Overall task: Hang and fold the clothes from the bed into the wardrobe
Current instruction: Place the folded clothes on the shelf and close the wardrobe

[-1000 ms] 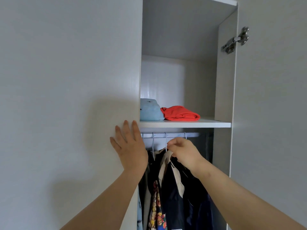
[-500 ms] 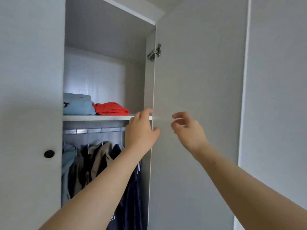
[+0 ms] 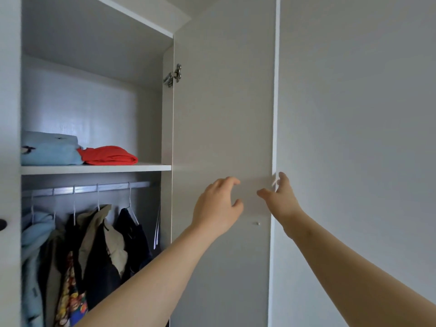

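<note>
Head view, looking up into open wardrobe (image 3: 82, 102).

Right-hand door (image 3: 224, 90) stands swung open, inner face toward camera. Metal hinge (image 3: 173, 75) sits near its top, at the cabinet side. Small metal stud (image 3: 256, 223) is low on the inner face, near the free edge.

Left hand (image 3: 217, 204): raised in front of the door's inner face, fingers loosely curled, thumb apart, holding nothing. Contact with the door not clear.

Right hand (image 3: 280, 197): at the door's free edge. Thumb spread out over the inner face, fingers (image 3: 283, 178) pointing up along the edge. Edge is blurred here; cannot tell whether the fingers clasp it or only touch.

Clothes, all inside the wardrobe:
- Shelf (image 3: 141, 167): folded light-blue garment (image 3: 49, 149) at left, folded red garment (image 3: 108, 155) just beside it on the right, the two touching.
- Rail (image 3: 89, 186) under the shelf carries white hangers (image 3: 129, 199).
- Hanging clothes, left to right: light-blue fleece (image 3: 35, 232), beige jacket (image 3: 99, 223), dark navy garment (image 3: 132, 234).
- A bright patterned garment (image 3: 70, 291) shows low down between them.
- Bare white hanger (image 3: 157, 230) hangs at the rail's right end, next to the cabinet side.

Left door's edge is at the frame's far left, with a dark round knob (image 3: 2, 224) partly cut off. Plain pale wall (image 3: 354, 138) lies to the right of the open door.
</note>
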